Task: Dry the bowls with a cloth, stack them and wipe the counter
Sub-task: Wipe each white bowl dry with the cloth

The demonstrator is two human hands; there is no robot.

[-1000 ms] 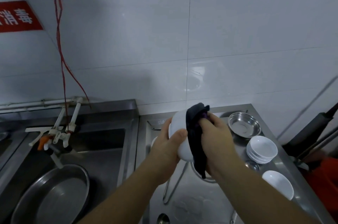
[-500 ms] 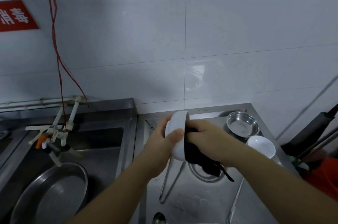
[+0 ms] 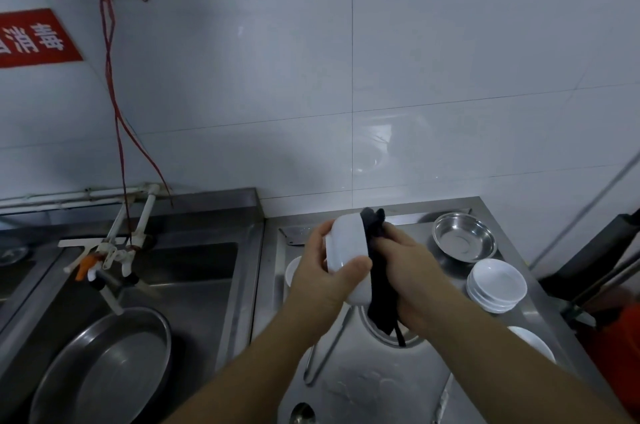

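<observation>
Above the steel counter, white bowl gripped on edge by left hand, dark cloth clutched in right hand.

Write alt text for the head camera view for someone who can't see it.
A person's left hand holds a white bowl on its side above a steel counter while the right hand presses a dark cloth into it. A stack of white bowls stands at right.
</observation>
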